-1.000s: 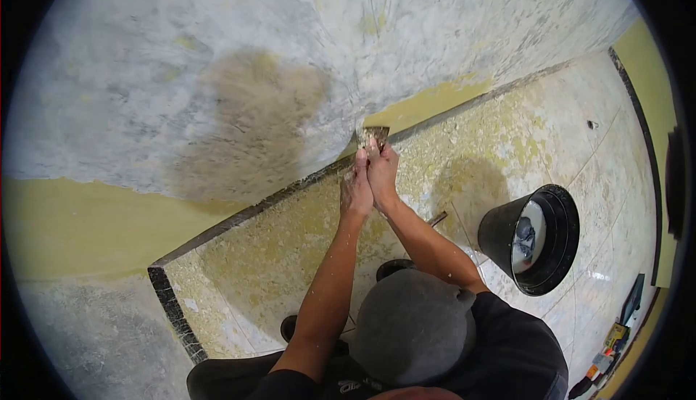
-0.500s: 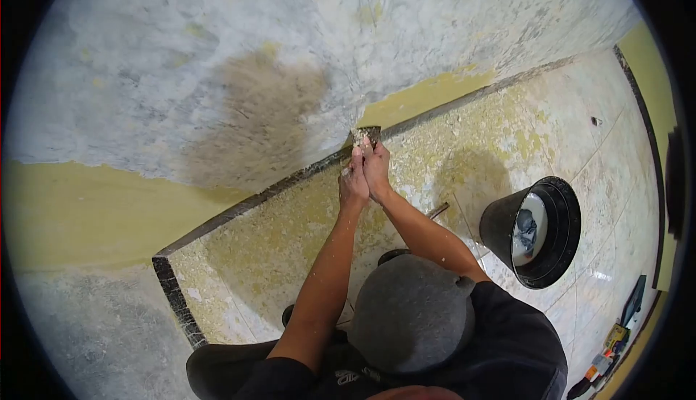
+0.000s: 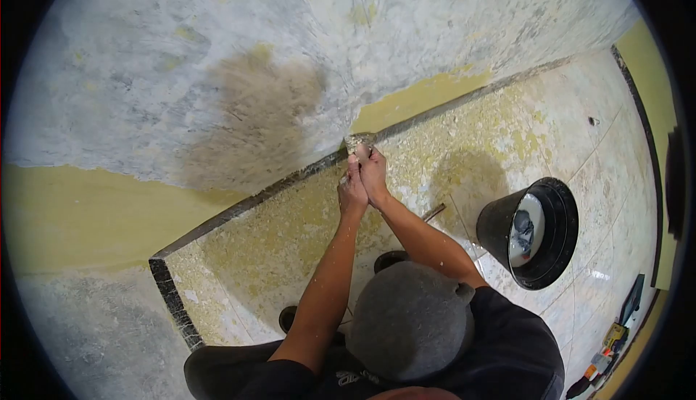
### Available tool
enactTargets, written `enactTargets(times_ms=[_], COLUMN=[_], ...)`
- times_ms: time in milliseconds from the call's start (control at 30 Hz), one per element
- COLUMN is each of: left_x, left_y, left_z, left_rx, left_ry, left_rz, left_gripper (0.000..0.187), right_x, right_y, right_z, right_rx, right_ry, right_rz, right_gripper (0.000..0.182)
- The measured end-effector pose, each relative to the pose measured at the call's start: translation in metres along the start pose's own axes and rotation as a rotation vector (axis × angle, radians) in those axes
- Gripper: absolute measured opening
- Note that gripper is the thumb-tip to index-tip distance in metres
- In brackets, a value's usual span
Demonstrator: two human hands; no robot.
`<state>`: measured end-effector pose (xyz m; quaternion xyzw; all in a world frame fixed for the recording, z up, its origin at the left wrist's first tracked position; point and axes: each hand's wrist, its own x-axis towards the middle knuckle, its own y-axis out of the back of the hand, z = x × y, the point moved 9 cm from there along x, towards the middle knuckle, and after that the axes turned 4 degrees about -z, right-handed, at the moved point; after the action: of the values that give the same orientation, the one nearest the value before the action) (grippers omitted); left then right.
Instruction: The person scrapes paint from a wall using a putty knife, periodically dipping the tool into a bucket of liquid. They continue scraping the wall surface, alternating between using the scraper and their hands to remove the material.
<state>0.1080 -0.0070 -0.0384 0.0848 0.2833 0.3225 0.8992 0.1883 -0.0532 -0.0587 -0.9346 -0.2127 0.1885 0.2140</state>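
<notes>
A paint scraper (image 3: 360,139) with pale flakes on its blade is at the foot of the wall, by the dark baseboard strip. Just to its right the remaining yellow paint patch (image 3: 420,100) begins. My left hand (image 3: 352,192) and my right hand (image 3: 373,176) are pressed together, both closed around the scraper's handle. The handle is mostly hidden by the fingers. Above the blade rises the wall (image 3: 428,30), scraped to a mottled white and grey.
Yellow and white flakes cover the tiled floor (image 3: 275,233) along the wall. To the right, a black bucket (image 3: 500,226) holds whitish liquid and a dark object. A thin stick-like piece (image 3: 433,213) lies near my right forearm. Several tools, including a brush (image 3: 578,388), lie at lower right.
Both hands and the scraper have drawn back slightly toward my body, down from the edge of the yellow patch. The view has shifted a little.
</notes>
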Motion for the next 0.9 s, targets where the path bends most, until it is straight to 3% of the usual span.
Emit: enactTargets(times_ms=[100, 133, 267, 333, 433, 500, 600, 667, 767, 800, 900], left_x=[-0.004, 0.0, 0.003, -0.001, 0.001, 0.008, 0.002, 0.002, -0.017, -0.003, 0.005], left_y=[0.007, 0.014, 0.018, 0.021, 0.019, 0.012, 0.008, 0.008, 0.01, 0.004, 0.004], left_z=[-0.002, 0.001, 0.006, 0.033, 0.064, 0.05, 0.042, 0.03, 0.057, 0.059, 0.049], left_rx=[0.012, 0.024, 0.067, 0.038, 0.045, -0.024, -0.007, 0.081, 0.133, 0.077, 0.245], left_ry=[0.138, 0.049, 0.0, -0.091, -0.161, -0.182, -0.16, -0.029, 0.051, -0.098, -0.143], left_rz=[-0.003, 0.056, 0.082, 0.066, 0.019, 0.007, 0.044, 0.058, -0.027, -0.092, 0.016], left_gripper=[0.082, 0.068, 0.08, 0.067, 0.065, 0.067, 0.07, 0.07, 0.068, 0.07, 0.074], right_x=[0.003, 0.002, 0.002, 0.005, 0.008, 0.003, 0.002, 0.007, 0.001, 0.003, 0.007], right_y=[-0.006, -0.006, -0.013, -0.016, -0.026, -0.025, -0.015, -0.011, -0.008, -0.014, -0.014], right_z=[0.001, 0.002, 0.005, -0.016, -0.055, -0.059, -0.036, -0.037, -0.04, -0.051, -0.049], right_rx=[-0.035, -0.034, 0.108, 0.019, 0.08, 0.038, 0.052, 0.032, 0.019, 0.087, 0.12], right_ry=[0.053, 0.05, -0.018, 0.092, 0.204, 0.191, 0.078, 0.065, 0.021, 0.073, 0.141], right_rz=[-0.013, -0.012, -0.02, -0.037, -0.089, -0.091, -0.05, -0.019, 0.022, 0.004, -0.039], right_gripper=[0.024, 0.024, 0.024, 0.025, 0.025, 0.024, 0.022, 0.022, 0.023, 0.024, 0.025])
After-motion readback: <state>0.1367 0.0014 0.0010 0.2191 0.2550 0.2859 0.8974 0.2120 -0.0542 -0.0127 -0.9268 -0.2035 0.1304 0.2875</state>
